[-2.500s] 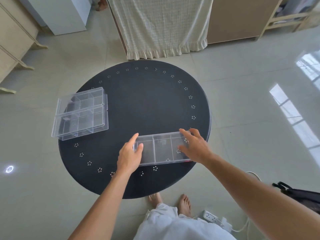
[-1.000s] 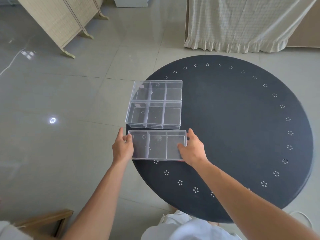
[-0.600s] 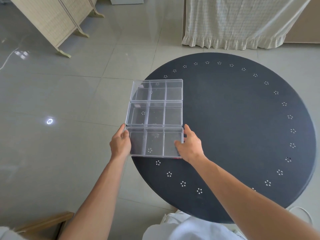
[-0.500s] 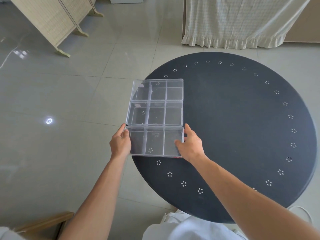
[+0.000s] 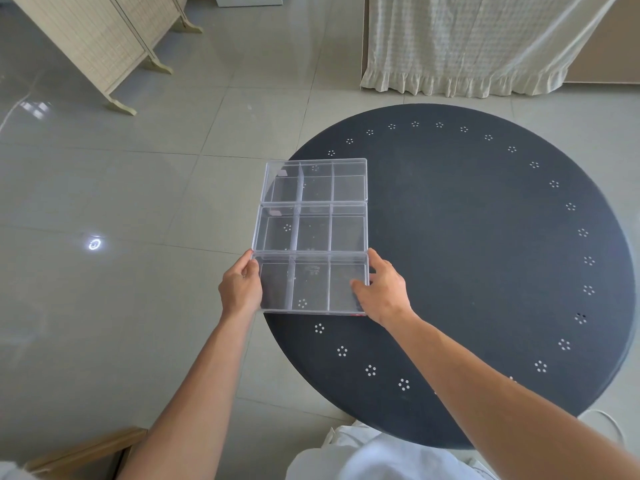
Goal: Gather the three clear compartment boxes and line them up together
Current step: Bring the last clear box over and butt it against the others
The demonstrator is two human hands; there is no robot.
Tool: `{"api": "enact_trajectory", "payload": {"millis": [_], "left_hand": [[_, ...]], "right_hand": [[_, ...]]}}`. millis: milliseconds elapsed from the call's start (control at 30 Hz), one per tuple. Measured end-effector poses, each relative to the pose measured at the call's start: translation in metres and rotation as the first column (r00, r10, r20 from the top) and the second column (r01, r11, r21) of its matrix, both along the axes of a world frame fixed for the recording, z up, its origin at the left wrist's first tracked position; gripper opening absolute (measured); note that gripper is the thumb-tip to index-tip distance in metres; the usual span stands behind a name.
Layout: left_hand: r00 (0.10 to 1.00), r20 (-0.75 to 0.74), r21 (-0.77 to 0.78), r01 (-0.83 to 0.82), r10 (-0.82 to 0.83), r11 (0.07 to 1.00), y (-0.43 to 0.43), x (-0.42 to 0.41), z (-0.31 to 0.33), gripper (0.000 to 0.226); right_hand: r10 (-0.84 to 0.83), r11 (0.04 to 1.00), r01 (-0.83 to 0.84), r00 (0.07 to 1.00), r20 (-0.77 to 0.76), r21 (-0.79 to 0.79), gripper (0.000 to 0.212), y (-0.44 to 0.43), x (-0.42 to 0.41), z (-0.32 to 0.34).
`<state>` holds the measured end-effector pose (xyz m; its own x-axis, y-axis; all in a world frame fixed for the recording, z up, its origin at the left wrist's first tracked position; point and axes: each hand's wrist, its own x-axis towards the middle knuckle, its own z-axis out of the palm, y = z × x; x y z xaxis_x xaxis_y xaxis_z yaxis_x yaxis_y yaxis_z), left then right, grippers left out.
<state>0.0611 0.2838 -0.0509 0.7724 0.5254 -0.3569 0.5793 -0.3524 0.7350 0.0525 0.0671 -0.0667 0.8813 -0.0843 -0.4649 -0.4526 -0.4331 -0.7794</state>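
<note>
Three clear compartment boxes lie in a column at the left edge of the round black table (image 5: pixel 485 254). The far box (image 5: pixel 315 181) and the middle box (image 5: pixel 311 228) touch each other. The near box (image 5: pixel 311 285) sits flush against the middle one. My left hand (image 5: pixel 240 285) grips the near box's left end. My right hand (image 5: pixel 382 289) holds its right end, fingers over the right compartment. The boxes' left ends overhang the table rim.
A folding wicker screen (image 5: pixel 100 39) stands on the tiled floor at the far left. A cream ruffled cloth (image 5: pixel 467 46) hangs behind the table. A wooden piece (image 5: pixel 83 452) shows at the bottom left. The table's right half is bare black surface.
I carried the near box from the table's front edge to the other two and pushed it flush against the middle box. In the last half second nothing has visibly moved.
</note>
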Motion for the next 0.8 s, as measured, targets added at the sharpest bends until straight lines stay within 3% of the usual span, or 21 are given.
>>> {"api": "enact_trajectory", "payload": {"millis": [667,800], "left_hand": [[1.000,0.020,0.035,0.009,-0.010,0.999,-0.001,-0.001,0.000,0.039],[0.998,0.029,0.040,0.062,-0.063,0.997,-0.018,-0.004,0.007,0.045]], "right_hand": [[0.002,1.000,-0.002,1.000,0.011,-0.015,0.038,-0.006,-0.002,0.012],[-0.018,0.999,0.018,1.000,-0.003,-0.049,0.063,-0.025,-0.012,0.018]]}}
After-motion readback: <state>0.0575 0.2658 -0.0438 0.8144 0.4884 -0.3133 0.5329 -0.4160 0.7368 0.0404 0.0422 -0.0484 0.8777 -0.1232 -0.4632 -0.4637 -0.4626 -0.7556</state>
